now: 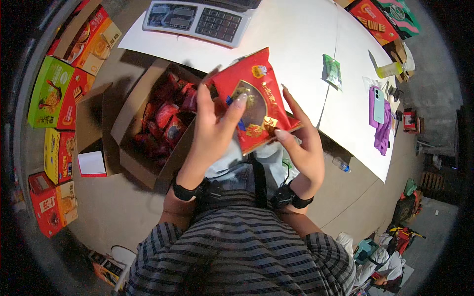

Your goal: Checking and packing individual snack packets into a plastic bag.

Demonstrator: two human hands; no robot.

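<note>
A red plastic snack packet [255, 107] with gold print and a clear window is held up between both hands. My left hand [218, 122] grips its left side, the thumb lying across the front near the window. At the lower right corner, my right hand [305, 144] pinches the packet with its thumb, and its index finger extends along the right edge. Below and left of the packet, an open cardboard box [133, 107] contains many red packets [166, 118]. Each wrist wears a black band.
A white table [296, 33] carries a digital scale [196, 22], a green packet [332, 72], a light-green phone [378, 105] on purple cloth [381, 138] and a yellow-green bottle [389, 69]. Printed cartons [52, 92] line the left. A plastic bottle [341, 164] lies below the table's edge.
</note>
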